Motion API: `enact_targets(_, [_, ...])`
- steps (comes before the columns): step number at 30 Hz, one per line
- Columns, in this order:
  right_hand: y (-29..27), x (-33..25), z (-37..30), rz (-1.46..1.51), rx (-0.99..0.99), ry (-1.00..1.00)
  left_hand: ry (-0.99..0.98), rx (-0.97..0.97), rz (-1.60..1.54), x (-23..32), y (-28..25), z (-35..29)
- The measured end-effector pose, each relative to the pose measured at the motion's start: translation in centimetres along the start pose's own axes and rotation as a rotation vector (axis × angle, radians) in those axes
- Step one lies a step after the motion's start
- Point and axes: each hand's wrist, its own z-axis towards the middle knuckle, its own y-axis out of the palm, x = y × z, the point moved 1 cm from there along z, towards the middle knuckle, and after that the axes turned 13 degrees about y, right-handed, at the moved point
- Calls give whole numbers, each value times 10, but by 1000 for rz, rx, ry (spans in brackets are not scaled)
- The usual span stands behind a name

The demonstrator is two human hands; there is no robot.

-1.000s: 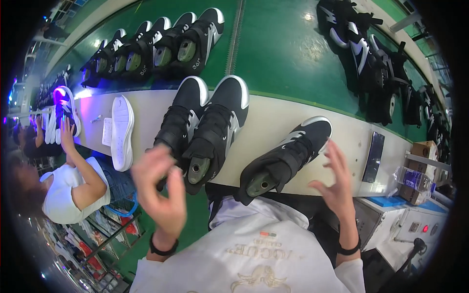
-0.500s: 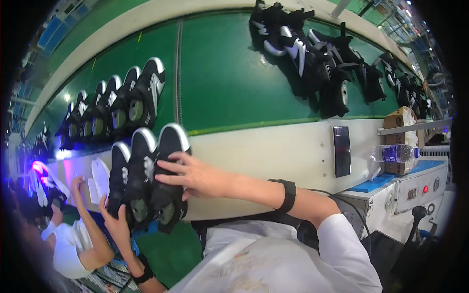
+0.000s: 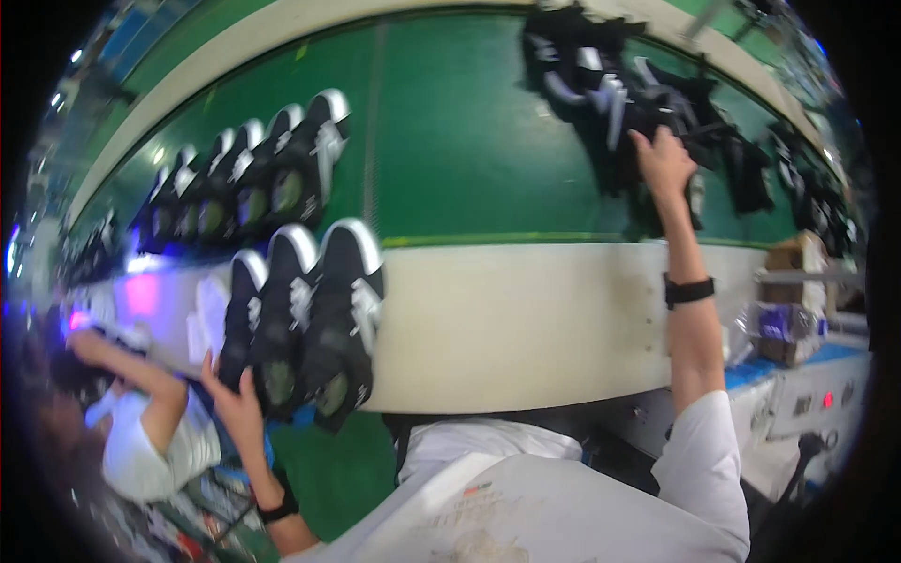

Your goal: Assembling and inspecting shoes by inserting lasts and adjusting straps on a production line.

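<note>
A green belt (image 3: 469,169) is being overlaid, upper right, by a jumbled heap of dark shoes (image 3: 610,98), slanting down rightward. The heap's near side is being overlapped by the nearer, right hand (image 3: 668,169), arm outstretched; whether anything is being pinched cannot be told. Beside three aligned shoes (image 3: 286,324), the left hand (image 3: 236,413) is being held spread.

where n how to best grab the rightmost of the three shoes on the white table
Probably across the middle of the shoe, coming from the right: its right flank is exposed, while the next shoe stands close on its left. Its toe points away and its heel toward the person, so a hand from that side could wrap over the narrow upper.
</note>
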Motion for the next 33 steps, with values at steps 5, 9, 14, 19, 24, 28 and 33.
enact_targets(5, [-3, 23, 1, 341, 114, -184, 303, 142, 308, 82, 7, -1])
enact_targets(9, [8, 38, 19, 396, -20, -238, 497, 71, 178, 119, 17, -13])
enact_targets(14, [-33, -37, -32, 652, 87, -466, 726, 103, 25, 134, 23, -34])
enact_targets(19, [35, -112, 8, 582, -43, -418, 808, -144, -370, 168, 79, -67])
enact_targets(24, [81, -160, 34, 346, 71, -400, 739, -390, -491, 172, 91, -93])
enact_targets(28, [80, -178, 17, 164, 194, -342, 640, -385, -454, 163, 88, -103])
enact_targets(33, [90, -161, 16, 233, 297, -408, 637, -387, -488, 170, 95, -92])
